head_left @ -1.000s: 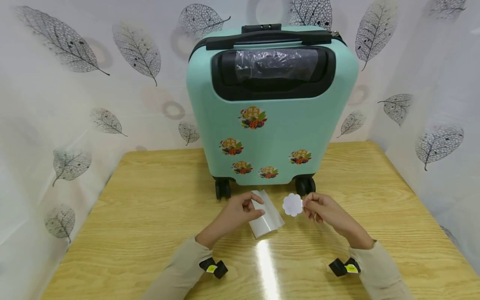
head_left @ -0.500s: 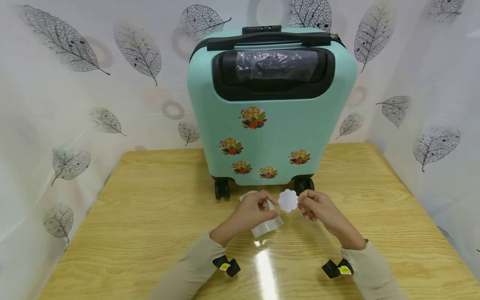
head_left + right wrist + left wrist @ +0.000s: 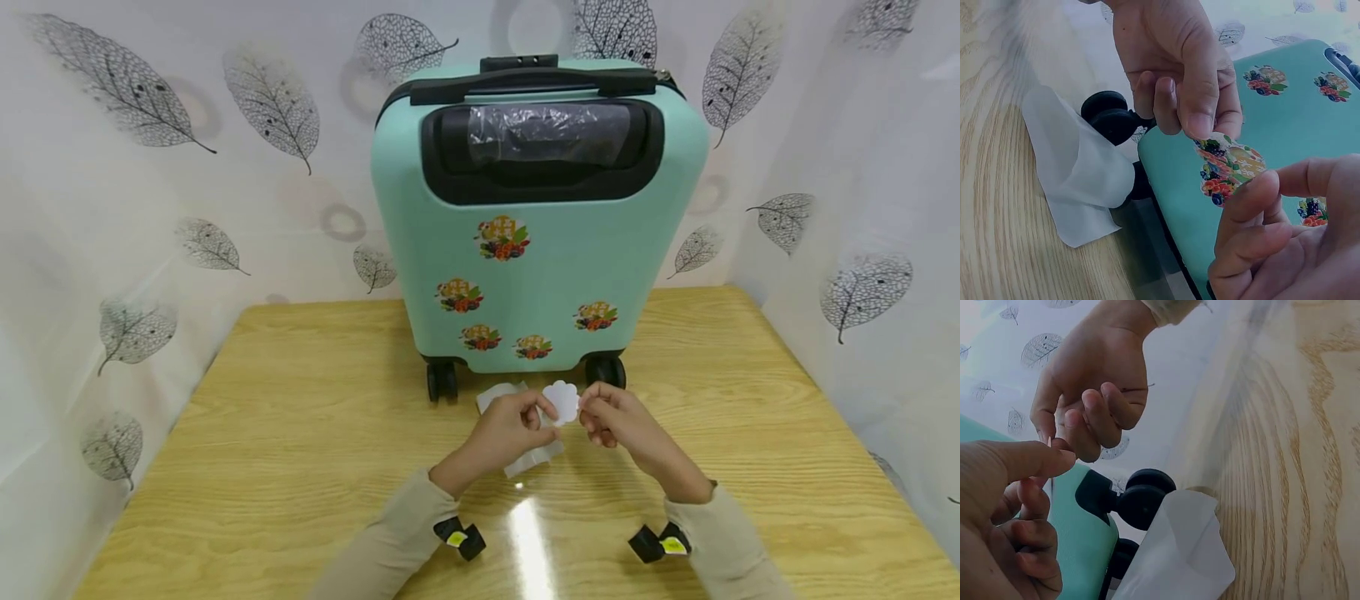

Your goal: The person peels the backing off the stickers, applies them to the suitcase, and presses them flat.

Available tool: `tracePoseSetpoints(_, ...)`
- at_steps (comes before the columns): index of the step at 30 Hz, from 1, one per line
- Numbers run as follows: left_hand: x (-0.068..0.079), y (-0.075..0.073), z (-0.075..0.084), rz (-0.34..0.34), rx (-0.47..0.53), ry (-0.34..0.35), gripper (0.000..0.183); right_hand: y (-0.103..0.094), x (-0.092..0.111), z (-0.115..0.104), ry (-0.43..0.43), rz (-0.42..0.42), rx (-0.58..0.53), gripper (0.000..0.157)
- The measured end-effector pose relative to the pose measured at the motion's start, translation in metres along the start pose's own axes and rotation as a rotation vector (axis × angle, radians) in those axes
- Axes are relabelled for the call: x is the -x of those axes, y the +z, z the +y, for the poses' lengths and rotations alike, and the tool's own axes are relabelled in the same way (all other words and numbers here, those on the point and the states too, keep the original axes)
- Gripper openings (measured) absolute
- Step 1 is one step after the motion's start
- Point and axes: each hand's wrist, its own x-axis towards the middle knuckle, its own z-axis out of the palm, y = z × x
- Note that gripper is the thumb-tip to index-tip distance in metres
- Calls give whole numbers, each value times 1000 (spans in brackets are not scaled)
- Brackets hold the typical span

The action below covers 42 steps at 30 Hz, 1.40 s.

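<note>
A scalloped round sticker (image 3: 562, 402) is held up between the two hands, its white back towards the head camera. Its printed fruit side (image 3: 1232, 165) shows in the right wrist view. My right hand (image 3: 618, 423) pinches the right edge between thumb and forefinger. At the opposite edge, my left hand (image 3: 504, 432) pinches it with thumb and finger. The left wrist view catches the sticker nearly edge-on. Just beyond stands a mint-green suitcase (image 3: 555, 267) with several matching fruit stickers on its face. A white, partly curled backing sheet (image 3: 532, 460) lies under the left hand.
Black wheels (image 3: 442, 382) carry the suitcase on the wooden table (image 3: 322, 400). Its black handle recess (image 3: 540, 179) is partly covered with clear film. Behind and at both sides hangs a pale cloth (image 3: 300, 200) with leaf prints.
The left hand has moved right, over the backing sheet, to the sticker and now pinches its left edge. My right hand has carried the sticker a little to the left.
</note>
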Motion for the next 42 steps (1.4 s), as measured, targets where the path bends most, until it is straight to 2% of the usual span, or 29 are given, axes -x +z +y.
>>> tracePoseSetpoints(7,1,-1,-1,48,-37,4,4,2,-1,1,19,-5,0,20)
tracePoseSetpoints(15,-1,-4,-2,100,21,33,4,-3,-1,1,19,-2,24,22)
tracePoseSetpoints(19,-4,-7,-5,167,137,35,3,-8,1,0,1,7,10,19)
tracePoseSetpoints(23,-6,-13,-5,220,278,-17,3,-14,4,-2,-14,27,-20,16)
tracePoseSetpoints(27,-7,-18,-5,166,369,-90,4,-15,3,-3,-13,29,-22,15)
tracePoseSetpoints(31,-6,-19,-3,100,450,-153,10,-14,0,-1,4,32,-5,24)
tracePoseSetpoints(35,-6,-18,-1,77,490,-182,10,-13,-2,1,2,43,14,32)
tracePoseSetpoints(42,-6,-16,1,53,531,-213,6,-10,-4,4,-21,40,36,34)
